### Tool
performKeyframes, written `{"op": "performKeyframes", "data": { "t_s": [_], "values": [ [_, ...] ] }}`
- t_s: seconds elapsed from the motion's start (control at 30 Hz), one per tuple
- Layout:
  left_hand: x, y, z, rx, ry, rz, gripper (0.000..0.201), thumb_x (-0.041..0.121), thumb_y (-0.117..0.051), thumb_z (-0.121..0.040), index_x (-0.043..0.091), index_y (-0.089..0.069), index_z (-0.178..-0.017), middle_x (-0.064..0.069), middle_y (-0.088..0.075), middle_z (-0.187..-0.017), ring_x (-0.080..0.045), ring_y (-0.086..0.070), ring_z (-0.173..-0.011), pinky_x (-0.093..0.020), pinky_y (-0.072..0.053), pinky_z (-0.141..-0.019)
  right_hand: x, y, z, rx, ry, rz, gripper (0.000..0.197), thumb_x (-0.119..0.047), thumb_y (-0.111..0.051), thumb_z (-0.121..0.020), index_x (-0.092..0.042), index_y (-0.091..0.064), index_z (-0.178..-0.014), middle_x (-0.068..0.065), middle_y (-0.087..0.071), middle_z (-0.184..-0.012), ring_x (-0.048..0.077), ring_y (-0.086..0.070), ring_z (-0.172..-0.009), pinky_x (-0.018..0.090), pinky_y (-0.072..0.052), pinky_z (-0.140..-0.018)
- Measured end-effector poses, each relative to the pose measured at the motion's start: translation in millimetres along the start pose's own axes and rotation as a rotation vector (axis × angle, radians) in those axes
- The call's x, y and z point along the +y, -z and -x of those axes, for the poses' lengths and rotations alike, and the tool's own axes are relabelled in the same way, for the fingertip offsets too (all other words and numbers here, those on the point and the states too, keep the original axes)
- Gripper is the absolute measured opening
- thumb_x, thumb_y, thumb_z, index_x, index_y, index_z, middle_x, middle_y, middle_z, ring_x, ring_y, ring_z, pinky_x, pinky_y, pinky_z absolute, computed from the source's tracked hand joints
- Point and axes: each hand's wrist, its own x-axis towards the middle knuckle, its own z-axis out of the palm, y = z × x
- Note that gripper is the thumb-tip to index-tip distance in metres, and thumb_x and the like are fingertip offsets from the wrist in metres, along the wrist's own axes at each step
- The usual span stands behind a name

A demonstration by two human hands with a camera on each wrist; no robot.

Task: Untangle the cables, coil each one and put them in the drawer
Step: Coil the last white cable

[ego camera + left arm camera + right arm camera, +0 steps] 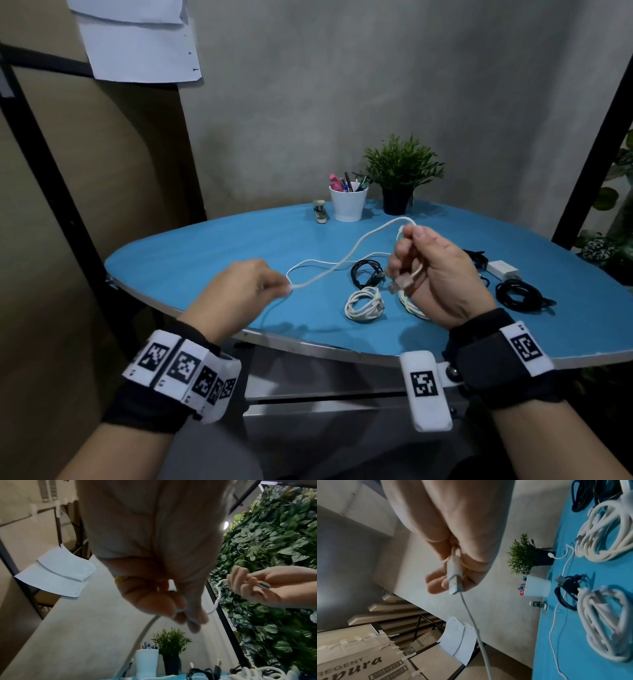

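A thin white cable (pixel 356 247) hangs in the air between my two hands above the blue table (pixel 205 246). My left hand (pixel 251 286) pinches it at a bend (pixel 192 619). My right hand (pixel 419 255) grips the same cable, curled round its USB plug end (pixel 453 580), with a loop arching over the fingertips. The rest of this cable trails in a loose loop on the table. A coiled white cable (pixel 364 304) and a small coiled black cable (pixel 367 273) lie between the hands. No drawer is in view.
Another white coil (pixel 412 306) lies under my right palm. A black cable coil (pixel 520 295) and a white charger (pixel 503 268) sit at the right. At the back stand a white pen cup (pixel 348 204), a potted plant (pixel 400 171) and a stapler (pixel 320 212).
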Motion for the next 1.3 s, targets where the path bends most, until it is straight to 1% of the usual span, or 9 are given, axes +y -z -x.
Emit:
{"op": "performKeyframes", "data": {
  "t_s": [0.13,0.3,0.5,0.57,0.67,0.77,0.93,1.17,1.3],
  "values": [
    [9.9,-10.9,1.0,-0.285,-0.004,-0.028,0.016,0.033,-0.065,-0.085,0.027,-0.073,-0.097,0.009,-0.056,-0.083,-0.013,-0.057,-0.089,-0.027,-0.044,-0.079,-2.1,-6.4,-0.4,-0.007,0.021,-0.043,0.022,-0.018,-0.034,-0.099,-0.011,-0.055,-0.094,0.001,-0.071,-0.075,0.014,-0.067,-0.065,0.022,-0.049,-0.053],
    [13.3,-14.9,4.7,-0.398,0.016,-0.007,0.013,0.03,-0.068,-0.082,0.024,-0.074,-0.092,0.006,-0.071,-0.093,-0.011,-0.062,-0.088,-0.027,-0.049,-0.081,1.1,-12.3,0.4,0.056,-0.006,-0.089,0.031,-0.026,-0.036,-0.1,-0.013,-0.05,-0.075,0.003,-0.067,-0.061,0.018,-0.069,-0.064,0.021,-0.051,-0.052],
    [33.1,-24.1,11.3,-0.575,0.013,0.195,0.007,0.019,-0.063,-0.085,0.02,-0.068,-0.079,-0.01,-0.071,-0.077,-0.02,-0.067,-0.062,-0.023,-0.05,-0.059,14.0,-14.1,-7.7,0.027,0.045,-0.079,0.023,-0.01,-0.034,-0.1,-0.01,-0.055,-0.091,0.013,-0.066,-0.111,0.022,-0.062,-0.111,0.038,-0.052,-0.092],
    [34.3,-16.0,10.2,-0.55,0.011,0.249,0.011,0.016,-0.059,-0.088,0.019,-0.064,-0.078,-0.004,-0.069,-0.073,-0.014,-0.068,-0.067,-0.024,-0.052,-0.065,19.9,-10.9,-11.2,0.057,0.071,0.157,0.03,0.002,-0.033,-0.098,-0.015,-0.058,-0.094,0.009,-0.063,-0.107,0.014,-0.06,-0.106,0.031,-0.049,-0.092],
    [35.8,2.4,8.6,-0.414,-0.067,0.219,0.013,0.02,-0.056,-0.09,0.024,-0.06,-0.079,0.009,-0.066,-0.073,0.007,-0.057,-0.059,-0.017,-0.047,-0.064,26.6,-9.8,-9.1,0.016,0.126,0.691,0.034,0.001,-0.034,-0.097,-0.018,-0.059,-0.109,0.02,-0.05,-0.086,0.01,-0.045,-0.066,0.023,-0.039,-0.063],
    [35.3,15.3,6.3,-0.161,-0.162,0.135,0.007,0.023,-0.056,-0.091,0.024,-0.058,-0.084,0.012,-0.059,-0.076,-0.001,-0.05,-0.067,-0.021,-0.038,-0.064,33.8,-15.3,-6.1,-0.124,0.114,1.032,0.028,-0.007,-0.035,-0.099,-0.008,-0.05,-0.123,0.011,-0.064,-0.108,0.001,-0.057,-0.08,0.008,-0.041,-0.072],
    [21.7,22.8,2.0,0.189,-0.095,-0.022,0.008,0.026,-0.051,-0.092,0.022,-0.049,-0.085,0.005,-0.053,-0.08,-0.022,-0.051,-0.077,-0.037,-0.042,-0.068,36.6,-21.8,3.6,-0.251,0.059,1.217,0.027,-0.028,-0.038,-0.1,-0.013,-0.059,-0.094,-0.008,-0.046,-0.058,0.007,-0.04,-0.05,0.02,-0.033,-0.05],
    [4.0,17.2,0.7,0.27,0.079,0.152,0.012,0.02,-0.046,-0.094,0.026,-0.043,-0.084,0.001,-0.058,-0.075,-0.019,-0.064,-0.063,-0.039,-0.052,-0.061,33.1,-19.9,13.8,-0.316,-0.06,0.913,0.044,-0.032,-0.044,-0.097,-0.014,-0.042,-0.057,-0.002,-0.031,-0.048,0.01,-0.025,-0.043,0.02,-0.023,-0.045],
    [4.9,-3.8,4.4,0.065,0.098,0.133,0.029,-0.001,-0.05,-0.08,0.026,-0.044,-0.088,-0.001,-0.058,-0.084,-0.023,-0.061,-0.063,-0.042,-0.054,-0.058,24.4,-16.5,10.1,-0.124,-0.085,0.464,0.044,-0.031,-0.035,-0.1,-0.015,-0.034,-0.059,0.0,-0.036,-0.044,0.013,-0.025,-0.04,0.032,-0.019,-0.055]
  ]
}}
